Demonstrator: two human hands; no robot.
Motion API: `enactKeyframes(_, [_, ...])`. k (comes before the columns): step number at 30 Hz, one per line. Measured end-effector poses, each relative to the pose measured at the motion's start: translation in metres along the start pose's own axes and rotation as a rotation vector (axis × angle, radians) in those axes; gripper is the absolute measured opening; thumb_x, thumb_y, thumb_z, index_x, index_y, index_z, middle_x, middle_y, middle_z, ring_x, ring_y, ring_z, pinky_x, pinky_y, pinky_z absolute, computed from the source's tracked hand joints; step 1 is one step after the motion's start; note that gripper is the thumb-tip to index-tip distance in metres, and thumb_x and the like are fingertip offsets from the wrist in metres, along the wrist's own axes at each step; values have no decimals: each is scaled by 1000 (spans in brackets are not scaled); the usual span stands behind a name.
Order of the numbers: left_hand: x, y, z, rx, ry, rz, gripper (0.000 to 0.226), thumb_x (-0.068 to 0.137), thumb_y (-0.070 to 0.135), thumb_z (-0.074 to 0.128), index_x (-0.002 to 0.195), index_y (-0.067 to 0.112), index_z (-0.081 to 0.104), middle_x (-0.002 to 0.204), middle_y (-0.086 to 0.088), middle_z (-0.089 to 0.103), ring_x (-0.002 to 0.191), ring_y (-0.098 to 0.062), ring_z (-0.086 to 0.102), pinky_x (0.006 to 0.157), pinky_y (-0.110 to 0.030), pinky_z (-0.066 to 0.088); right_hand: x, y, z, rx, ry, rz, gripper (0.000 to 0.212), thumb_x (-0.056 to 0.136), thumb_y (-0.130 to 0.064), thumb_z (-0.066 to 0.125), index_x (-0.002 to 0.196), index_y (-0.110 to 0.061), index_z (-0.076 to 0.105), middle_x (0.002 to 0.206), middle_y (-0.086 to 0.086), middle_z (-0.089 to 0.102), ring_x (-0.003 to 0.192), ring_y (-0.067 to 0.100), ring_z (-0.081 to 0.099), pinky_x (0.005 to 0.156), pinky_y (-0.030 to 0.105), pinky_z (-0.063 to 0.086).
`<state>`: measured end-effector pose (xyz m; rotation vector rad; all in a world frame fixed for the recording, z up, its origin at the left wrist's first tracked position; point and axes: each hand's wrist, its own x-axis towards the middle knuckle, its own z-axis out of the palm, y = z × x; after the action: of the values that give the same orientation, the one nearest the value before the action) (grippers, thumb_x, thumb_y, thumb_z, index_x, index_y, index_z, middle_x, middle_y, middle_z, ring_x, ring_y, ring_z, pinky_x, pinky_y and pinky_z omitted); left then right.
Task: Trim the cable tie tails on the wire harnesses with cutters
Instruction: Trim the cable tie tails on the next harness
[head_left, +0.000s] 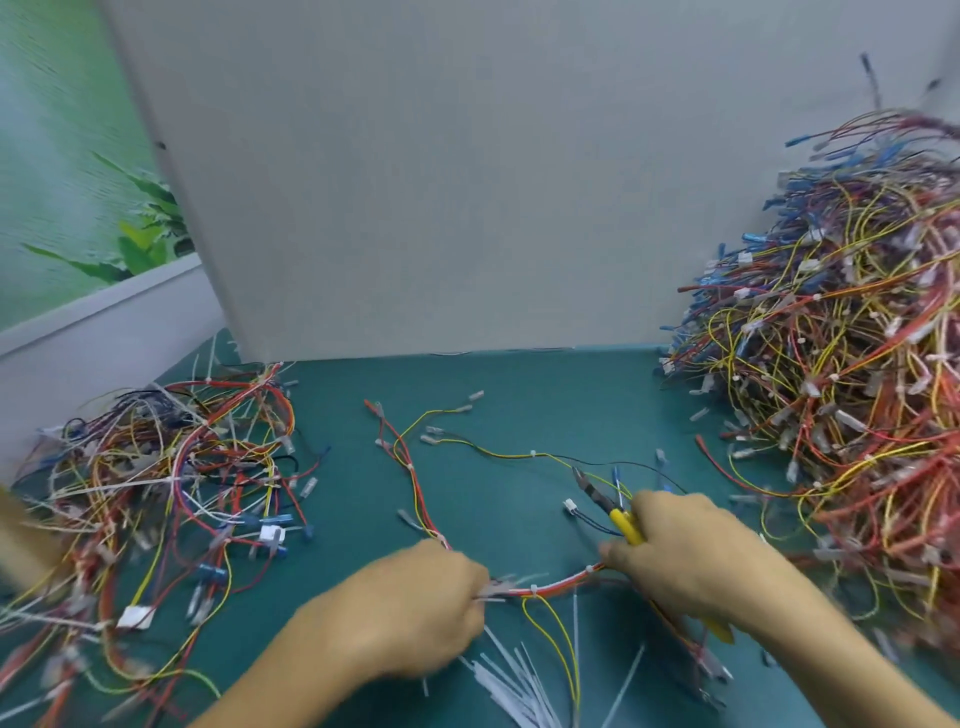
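Note:
A wire harness (556, 586) of red, orange and yellow wires lies on the green table between my hands, bound by white cable ties. My left hand (415, 608) grips the harness at its left part, fingers curled round the bundle. My right hand (685, 556) holds the yellow-handled cutters (613, 512), whose dark jaws point up and left, away from the harness. The same hand's fingers also touch the harness at its right part. Cut white tie tails (514, 680) lie scattered on the table below the harness.
A tall heap of harnesses (841, 374) fills the right side. A lower pile of harnesses (171, 483) lies at the left. A grey panel (467, 182) stands upright behind the green table (519, 395).

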<state>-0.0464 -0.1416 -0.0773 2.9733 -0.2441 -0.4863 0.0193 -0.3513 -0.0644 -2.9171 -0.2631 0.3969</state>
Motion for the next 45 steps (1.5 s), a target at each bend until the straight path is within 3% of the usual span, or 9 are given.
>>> enactKeyframes(9, [-11,10,8,11,92,-21,49,75,70,54,93,25,60,97,4,54,95,-19,52,82,-34,40,12,-4,29,184,199,150,33,84,-51,54,84,-20,42,72,-3,34,82,29,44,68,34,34])
enactKeyframes(14, [14,-3,0,-122,440,-359,41,93,56,40,81,20,55,97,-1,64,98,-28,60,71,-33,41,26,-7,30,211,300,200,30,84,-45,52,88,-16,45,92,5,55,87,32,52,68,33,34])
enactKeyframes(18, [45,-25,-5,-182,401,-602,52,86,65,47,108,19,56,114,-6,62,107,-29,59,75,-35,42,41,-11,29,148,318,238,39,87,-47,53,105,-13,52,113,9,62,107,32,59,70,32,34])
enactKeyframes(24, [70,-41,-7,-319,371,-735,28,81,24,60,103,13,45,107,-9,59,97,-31,57,69,-32,39,57,-10,26,263,285,264,17,75,-21,56,88,-15,46,87,4,50,84,31,48,66,31,34])
enactKeyframes(28, [77,-47,-5,-513,494,-708,31,78,6,56,107,11,48,96,-10,56,87,-30,55,69,-33,44,68,-10,21,574,450,170,15,70,-19,63,76,-16,49,73,3,57,79,32,53,59,33,37])
enactKeyframes(32, [77,-52,-14,-1242,898,-437,40,73,-11,67,103,12,53,98,-17,62,75,-26,60,67,-42,57,74,-15,12,1118,634,-138,15,76,-8,73,78,-18,62,66,-1,66,63,15,60,62,28,50])
enactKeyframes(35, [77,-56,-23,-1526,1142,-276,40,74,-12,71,97,15,52,99,-10,54,90,-24,58,58,-30,57,76,-13,14,1380,649,-269,21,80,4,69,82,-16,63,75,-5,71,63,8,61,61,16,49])
enactKeyframes(39, [77,-56,-17,-1924,1000,-166,38,81,-16,61,108,7,49,90,-10,64,76,-21,63,62,-26,58,82,-12,23,1556,596,-214,25,83,11,65,88,-12,59,76,-4,73,65,7,63,58,17,50])
enactKeyframes(45, [83,-57,-7,-1737,848,-92,34,83,-15,57,108,6,64,87,1,75,75,-10,68,61,-21,54,87,-10,28,1594,490,-240,31,86,12,61,103,-14,62,78,-4,73,69,5,66,64,16,52])
